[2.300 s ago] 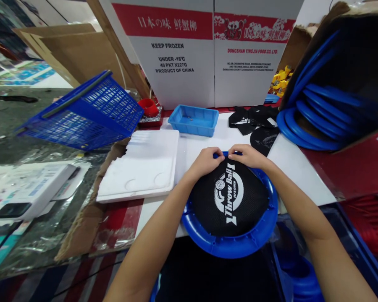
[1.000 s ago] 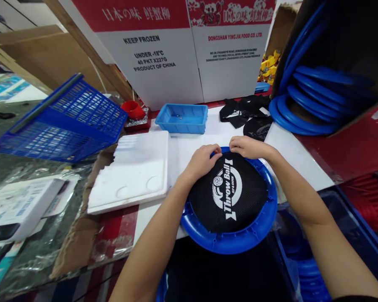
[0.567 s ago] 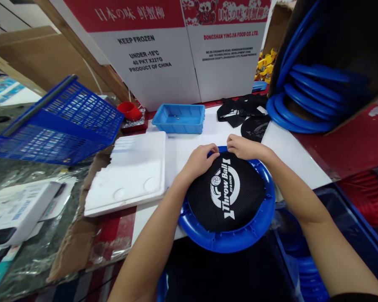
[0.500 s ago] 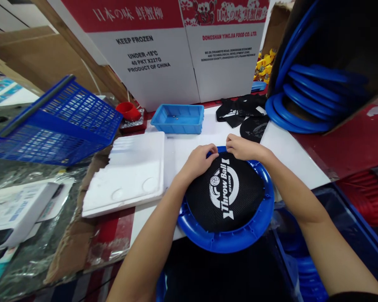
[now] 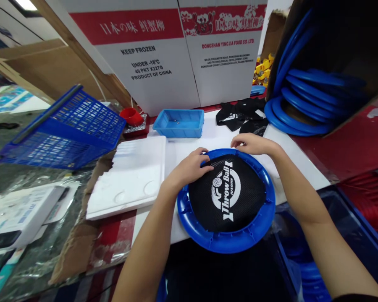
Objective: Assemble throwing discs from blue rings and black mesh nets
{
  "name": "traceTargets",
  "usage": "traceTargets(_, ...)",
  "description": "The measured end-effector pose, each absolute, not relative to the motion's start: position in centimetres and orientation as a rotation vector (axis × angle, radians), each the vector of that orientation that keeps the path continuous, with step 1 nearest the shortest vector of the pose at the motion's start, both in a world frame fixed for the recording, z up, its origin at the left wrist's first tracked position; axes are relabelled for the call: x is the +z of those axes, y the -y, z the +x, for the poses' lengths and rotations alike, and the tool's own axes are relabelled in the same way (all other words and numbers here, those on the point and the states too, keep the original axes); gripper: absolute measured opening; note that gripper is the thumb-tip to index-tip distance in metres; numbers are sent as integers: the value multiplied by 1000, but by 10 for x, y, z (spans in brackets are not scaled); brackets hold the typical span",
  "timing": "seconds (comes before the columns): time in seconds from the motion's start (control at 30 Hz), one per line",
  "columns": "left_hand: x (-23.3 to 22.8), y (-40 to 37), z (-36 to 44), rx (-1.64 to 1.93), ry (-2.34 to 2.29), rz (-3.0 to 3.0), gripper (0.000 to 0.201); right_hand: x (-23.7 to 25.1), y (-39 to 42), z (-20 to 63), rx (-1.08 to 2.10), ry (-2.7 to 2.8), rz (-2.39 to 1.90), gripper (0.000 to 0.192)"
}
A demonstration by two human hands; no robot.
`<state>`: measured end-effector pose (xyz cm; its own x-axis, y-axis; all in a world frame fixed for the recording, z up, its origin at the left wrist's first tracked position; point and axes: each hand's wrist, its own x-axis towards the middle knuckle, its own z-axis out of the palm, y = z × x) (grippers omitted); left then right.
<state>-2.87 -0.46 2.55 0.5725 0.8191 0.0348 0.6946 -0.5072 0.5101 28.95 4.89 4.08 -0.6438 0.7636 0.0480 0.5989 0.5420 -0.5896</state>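
At centre frame, the left hand (image 5: 189, 167) and right hand (image 5: 253, 144) press curled fingers on the far edge of the black mesh (image 5: 228, 193) inside the blue ring (image 5: 227, 241), where even, hook-by-hook tension likely seats it best.

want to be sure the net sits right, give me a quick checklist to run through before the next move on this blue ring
1. Black mesh net lies inside the blue ring, logo up: ok.
2. Left hand presses the net's far edge at the ring: ok.
3. Right hand rests on the ring's far rim: ok.
4. Net edge hooked all round: cannot tell, the hands hide the far part.
5. Ring fully on the white board: not ok, its near edge overhangs.
6. Spare nets lie beyond the ring: ok.
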Motion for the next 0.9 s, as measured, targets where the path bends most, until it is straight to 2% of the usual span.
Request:
traceTargets(0.1,29,3,-39,350,-1298,2287,23,37,-42,277,703,2473,-938,24)
traceTargets(0.2,33,4,-52,264,-1310,2214,20,27,-36,255,771,2526,-863,27)
traceTargets(0.33,40,8,-60,276,-1305,2217,15,17,-35,242,776,2515,-830,12)
traceTargets(0.43,43,9,-61,314,-1336,2237,15,17,-40,247,829,2499,-830,11)
traceTargets(0.9,42,1,-63,432,-1410,2032,9,19,-47,259,951,2445,-874,21)
